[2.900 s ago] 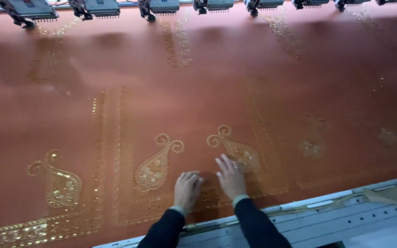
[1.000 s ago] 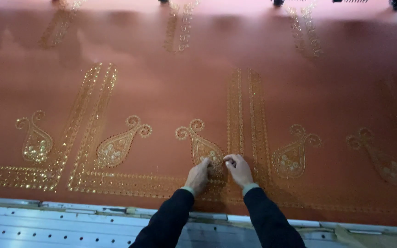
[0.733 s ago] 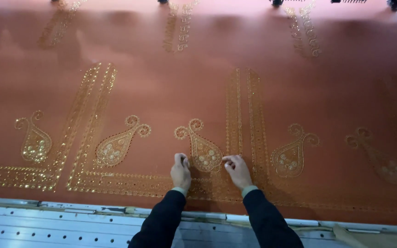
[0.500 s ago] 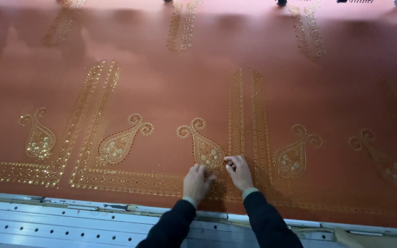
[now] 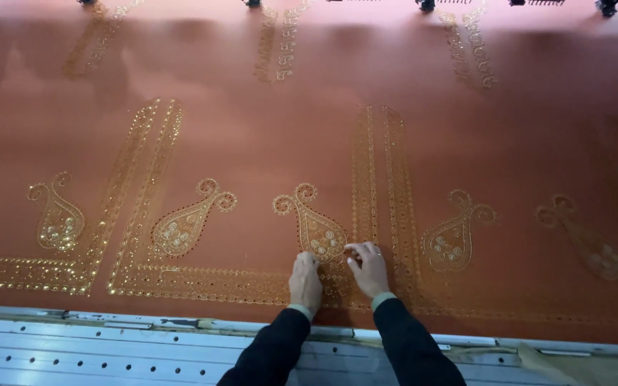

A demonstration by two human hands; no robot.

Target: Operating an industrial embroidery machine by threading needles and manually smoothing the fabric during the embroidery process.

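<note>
- A wide rust-red cloth lies stretched flat and fills nearly the whole view, sewn with gold patterns.
- The left hand rests palm down on the cloth near its lower edge, fingers close together and pointing away from the person; it holds nothing that can be seen.
- The right hand lies just beside the left one, also on the cloth, with its fingers curled inward and the fingertips pressed onto the gold stitching. Whether anything small is pinched between them cannot be told.
- Both hands sit at the lower end of a gold teardrop motif with a curled top; the right fingertips touch its lower right edge.
- Just to the right of that motif run two upright gold bands, side by side, reaching up the cloth.
- A horizontal gold border runs along the lower part of the cloth to the left of the hands and passes beneath them.
- More teardrop motifs lie in the same row: one to the left, another further left, one to the right past the bands, and a fainter one near the right edge.
- Dark sleeves cover both forearms, which cross a pale metal rail with small holes that runs along the cloth's lower edge.
- Dark machine parts show along the top edge, well apart from the hands.
</note>
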